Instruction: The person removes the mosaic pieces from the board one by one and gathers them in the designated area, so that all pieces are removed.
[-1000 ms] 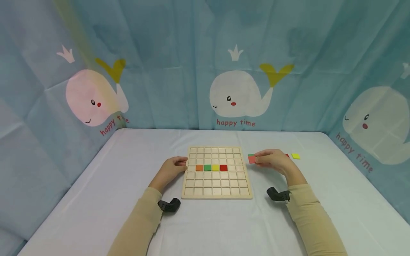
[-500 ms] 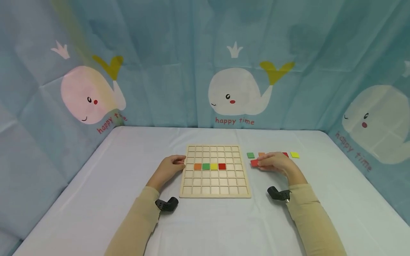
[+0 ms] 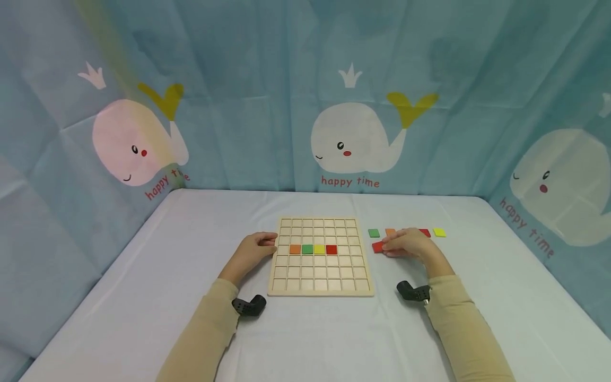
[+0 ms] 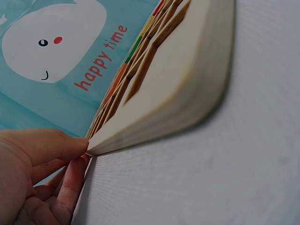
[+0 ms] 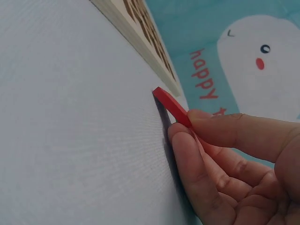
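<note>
The right hand [image 3: 412, 248] pinches a red tile [image 3: 377, 247] between thumb and fingers, just beside the right edge of the wooden board [image 3: 321, 293]; whether this tile touches the white table [image 3: 315, 339], I cannot tell surely. The left hand [image 3: 250, 257] pinches the board's left edge.

One wooden grid board [image 3: 321, 273]; four square tiles [image 3: 319, 249] on it; at least five more tiles [image 3: 374, 233] toward its three o'clock; two hands [image 3: 250, 255]; two wrist cameras [image 3: 253, 305]; three printed whales [image 3: 358, 132]
</note>
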### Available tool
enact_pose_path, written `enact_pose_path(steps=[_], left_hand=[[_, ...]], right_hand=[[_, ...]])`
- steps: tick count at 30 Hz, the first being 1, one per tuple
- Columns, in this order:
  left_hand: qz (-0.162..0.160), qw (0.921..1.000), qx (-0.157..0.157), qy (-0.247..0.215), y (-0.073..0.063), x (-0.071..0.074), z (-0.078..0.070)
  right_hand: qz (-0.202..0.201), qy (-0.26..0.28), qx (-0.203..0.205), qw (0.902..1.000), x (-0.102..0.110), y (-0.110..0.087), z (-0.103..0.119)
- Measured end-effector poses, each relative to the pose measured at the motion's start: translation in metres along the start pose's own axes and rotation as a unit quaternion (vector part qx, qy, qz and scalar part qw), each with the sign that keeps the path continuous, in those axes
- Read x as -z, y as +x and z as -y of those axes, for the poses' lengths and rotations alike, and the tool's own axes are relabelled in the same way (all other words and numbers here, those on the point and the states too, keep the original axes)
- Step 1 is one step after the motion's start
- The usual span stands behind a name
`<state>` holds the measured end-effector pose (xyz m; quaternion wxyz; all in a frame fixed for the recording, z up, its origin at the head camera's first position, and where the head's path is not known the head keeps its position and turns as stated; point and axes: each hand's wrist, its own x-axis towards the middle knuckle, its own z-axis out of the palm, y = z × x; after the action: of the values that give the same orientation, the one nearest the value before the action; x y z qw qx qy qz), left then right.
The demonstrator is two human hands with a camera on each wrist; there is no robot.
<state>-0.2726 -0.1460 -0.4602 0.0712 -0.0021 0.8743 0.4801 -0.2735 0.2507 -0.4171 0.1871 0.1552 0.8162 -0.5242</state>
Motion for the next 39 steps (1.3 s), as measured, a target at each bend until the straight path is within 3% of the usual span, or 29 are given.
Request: enact_pose_path(steps=[7,15,22,39], left_hand=[[0.001,1.0000,-0.003,0.005,0.0004,0.0001,0.0002],[0.013,0.9999,0.002,0.004,-0.0007,-0.0034,-0.0007],[0.007,1.0000,0.000,0.000,-0.0002,0.0000,-0.0031],[0.007,1.0000,0.004,-0.005,0.0010,0.0004,-0.0013]], right_hand=[[-0.007,-0.025,0.003,0.9997,-0.0014,-0.0007,-0.0005],[-0.022,-0.056,-0.020,0.9980,-0.0011,-0.0028,-0.0035],[-0.045,-0.053,-0.022,0.9974,-0.0029,-0.0007,0.0028],[-0.046,-0.064,-0.009,0.9968,-0.0080,0.0019,0.0036]])
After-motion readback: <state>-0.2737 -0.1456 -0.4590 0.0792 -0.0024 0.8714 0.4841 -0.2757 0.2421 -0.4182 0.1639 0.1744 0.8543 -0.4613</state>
